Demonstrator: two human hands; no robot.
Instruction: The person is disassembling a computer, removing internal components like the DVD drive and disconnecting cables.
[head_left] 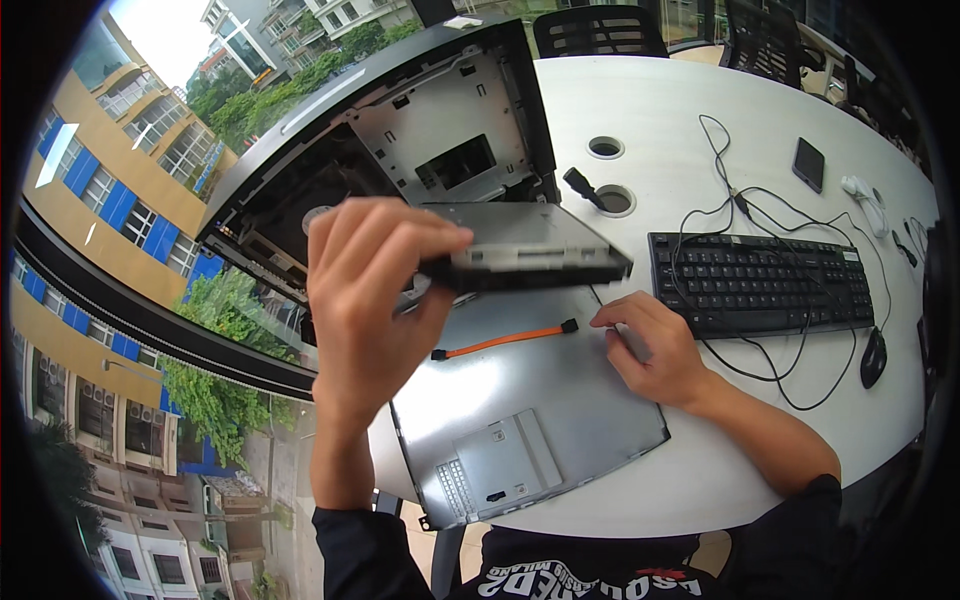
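Nearest the camera in the head view, the left hand (362,275), raised, is clamped on one end of a flat metal drive unit (550,232), thumb below and fingers over the top. The drive unit is aloft in front of the opened computer case (465,105), its black front edge toward the wearer and its free end reaching to the right; whether its far edge touches the case cannot be told. The right hand (655,350), holding nothing, has thumb and forefinger slightly apart and lies at the right edge of a metal side panel (590,425), near one end of an orange cable (505,341) that lies across the panel.

Open room: a bare strip of tabletop runs beside the panel's lower right edge, and a wider one extends between the case and the phone (809,165). To the right, the keyboard (760,290) and its loose black cords limit clearance; the mouse (874,358) lies just beyond.

Surface and room: the white table (640,105) has a curved border and two round cable holes (606,147), a black plug (582,188) lying at the nearer one. Mesh-backed chairs (600,32) stand past the far edge; on the left, a window (240,290) shows buildings and trees.
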